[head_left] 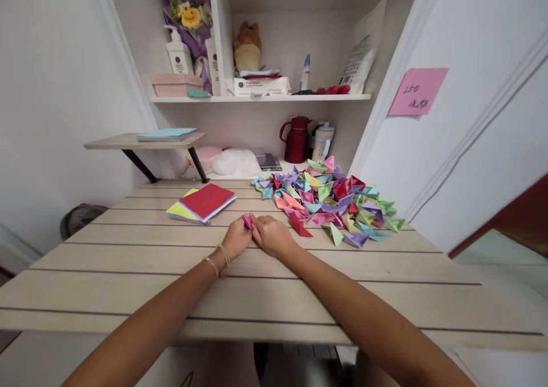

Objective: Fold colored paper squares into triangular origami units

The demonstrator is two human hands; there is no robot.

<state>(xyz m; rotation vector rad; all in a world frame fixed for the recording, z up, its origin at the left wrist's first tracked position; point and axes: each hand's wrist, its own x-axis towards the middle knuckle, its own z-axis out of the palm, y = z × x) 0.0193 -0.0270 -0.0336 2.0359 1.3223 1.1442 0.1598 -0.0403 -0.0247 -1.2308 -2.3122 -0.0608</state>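
A small piece of folded magenta paper (247, 221) pokes out between my two hands, most of it covered by fingers. My left hand (236, 240) is closed around it from the left, with bracelets on the wrist. My right hand (270, 234) presses against the same paper from the right, its fingers bent and touching the left ones. Just beyond my right hand begins a heap of folded paper boats (325, 201) in many colours. A red paper boat (299, 225) lies nearest to that hand.
A stack of red paper sheets (208, 200) lies over yellow ones (182, 209) on the slatted table (141, 261). Blue sheets (166, 134) rest on a small raised shelf (115, 142) at left. Behind stand a dark red jug (297, 141) and a pale cup (323, 141).
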